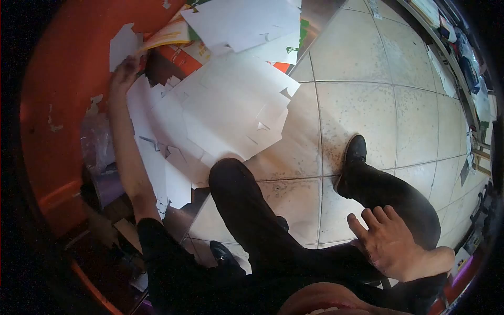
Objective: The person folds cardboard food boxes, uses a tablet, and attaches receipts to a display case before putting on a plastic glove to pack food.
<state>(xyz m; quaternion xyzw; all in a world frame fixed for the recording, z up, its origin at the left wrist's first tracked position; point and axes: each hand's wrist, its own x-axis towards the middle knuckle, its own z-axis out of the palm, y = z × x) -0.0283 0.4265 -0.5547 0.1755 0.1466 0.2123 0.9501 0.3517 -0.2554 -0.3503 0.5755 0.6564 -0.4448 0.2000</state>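
Observation:
My left hand (pixel 125 73) reaches up along the red-orange wall at the far left. Its fingers are bent closed at the corner of a yellow-orange printed sheet (pixel 167 34), whose edge stands up from the pile; the fingertips are partly in shadow. Just above those fingers, a small white card piece (pixel 122 46) leans on the wall. Under and right of my left forearm lie large white die-cut card sheets (pixel 236 105), overlapping, with slots and notched edges. My right hand (pixel 388 241) hovers over or rests on my right thigh, fingers apart, holding nothing.
The red-orange wall (pixel 58 105) curves along the left. A crumpled clear plastic bag (pixel 97 144) lies beside my forearm. More white sheets (pixel 247 21) top the pile at the back. Tiled floor (pixel 357 110) spreads to the right, toward a cluttered shelf (pixel 451 63). My knees frame the lower middle.

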